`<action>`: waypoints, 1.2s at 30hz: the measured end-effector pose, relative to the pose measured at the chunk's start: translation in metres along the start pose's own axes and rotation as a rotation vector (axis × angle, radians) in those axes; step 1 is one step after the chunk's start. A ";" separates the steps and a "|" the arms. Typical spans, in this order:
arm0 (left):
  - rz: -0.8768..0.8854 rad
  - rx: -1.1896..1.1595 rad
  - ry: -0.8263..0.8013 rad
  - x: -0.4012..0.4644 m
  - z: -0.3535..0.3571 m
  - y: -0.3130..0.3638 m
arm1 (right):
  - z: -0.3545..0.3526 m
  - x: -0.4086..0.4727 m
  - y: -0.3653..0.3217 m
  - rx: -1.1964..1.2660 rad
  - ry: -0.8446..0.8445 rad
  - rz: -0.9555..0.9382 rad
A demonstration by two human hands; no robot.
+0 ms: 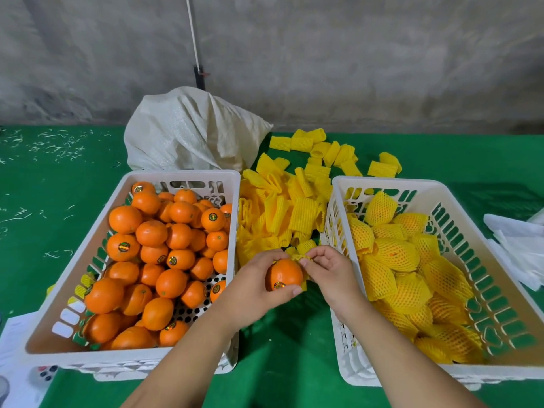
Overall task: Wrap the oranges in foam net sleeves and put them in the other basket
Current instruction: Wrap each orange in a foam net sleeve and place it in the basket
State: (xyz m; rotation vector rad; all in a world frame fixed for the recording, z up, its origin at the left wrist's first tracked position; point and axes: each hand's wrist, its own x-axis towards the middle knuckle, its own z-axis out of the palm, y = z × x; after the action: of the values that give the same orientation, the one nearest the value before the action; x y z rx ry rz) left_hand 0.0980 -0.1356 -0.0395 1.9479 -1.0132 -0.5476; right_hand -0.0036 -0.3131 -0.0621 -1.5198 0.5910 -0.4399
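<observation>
My left hand (256, 285) grips a bare orange (285, 275) with a sticker, held between the two baskets. Against the orange's far side my right hand (326, 267) pinches a yellow foam net sleeve (300, 256); most of that sleeve is hidden behind the fruit and fingers. The white basket on the left (88, 254) holds several unwrapped oranges (153, 248). The white basket on the right (482, 260) holds several oranges wrapped in yellow net (397, 254). A pile of loose yellow sleeves (282, 207) lies between and behind the baskets.
A white woven sack (188, 134) stands behind the left basket on the green table cover (282, 363). White sheets (518, 248) lie at the right edge. Paper and a small device (44, 373) sit at the lower left. A grey wall rises behind the table.
</observation>
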 end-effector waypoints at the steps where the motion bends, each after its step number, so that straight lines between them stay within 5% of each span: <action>1: 0.018 0.029 -0.016 0.001 0.001 -0.003 | 0.000 0.000 -0.001 0.027 -0.007 0.009; 6: 0.031 0.295 0.019 0.009 0.002 -0.012 | 0.000 -0.004 -0.005 0.088 -0.085 0.046; 11: -0.049 0.186 0.225 0.014 0.011 -0.005 | -0.002 -0.007 -0.011 0.269 -0.123 0.081; 17: -0.090 0.235 0.214 0.015 0.020 -0.002 | -0.002 -0.007 -0.010 0.364 -0.197 0.081; 23: -0.120 0.022 0.259 0.018 0.016 -0.004 | 0.005 -0.013 -0.001 -0.025 -0.300 -0.016; 29: -0.134 -0.174 -0.103 0.014 -0.002 -0.013 | 0.004 -0.013 0.002 -0.290 -0.278 -0.217; 36: 0.006 0.143 0.230 0.002 0.007 -0.008 | 0.000 -0.009 0.001 -0.406 0.043 -0.287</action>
State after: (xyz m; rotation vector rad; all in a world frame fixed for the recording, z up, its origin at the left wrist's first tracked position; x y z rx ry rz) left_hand 0.0981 -0.1378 -0.0497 2.0777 -0.9317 -0.2456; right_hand -0.0109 -0.3069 -0.0627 -2.0008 0.5170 -0.5985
